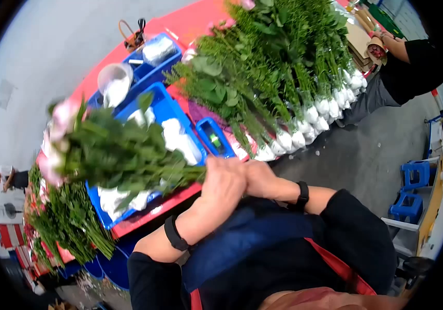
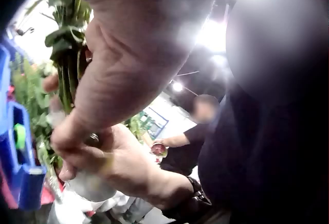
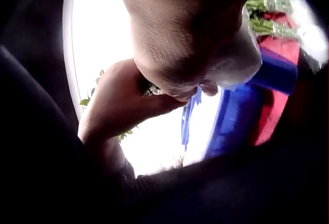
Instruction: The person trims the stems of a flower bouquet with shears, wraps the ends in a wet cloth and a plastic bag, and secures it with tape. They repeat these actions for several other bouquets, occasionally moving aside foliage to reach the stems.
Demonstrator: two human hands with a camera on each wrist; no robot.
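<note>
A bunch of pink roses [image 1: 128, 150] lies sideways over the blue tray, blooms to the left and stems toward me. My left hand [image 1: 224, 181] grips the green stems [image 2: 67, 75] near their lower end. Right against it, my right hand [image 1: 260, 178] holds the stem end, which has a white plastic-looking wrap [image 3: 239, 62]. The left wrist view has the wrap bulging below both hands, and the fingers of the two hands overlap there. Most of the stem end is hidden behind the fingers.
On the red table [image 1: 180, 23], a blue tray [image 1: 167, 101] holds white wads. Near it are a small blue box [image 1: 213, 137] and a clear tub [image 1: 115, 80]. White-wrapped bunches [image 1: 294, 77] line the right; unwrapped flowers [image 1: 71, 222] lie left. Another person [image 1: 413, 72] stands beyond.
</note>
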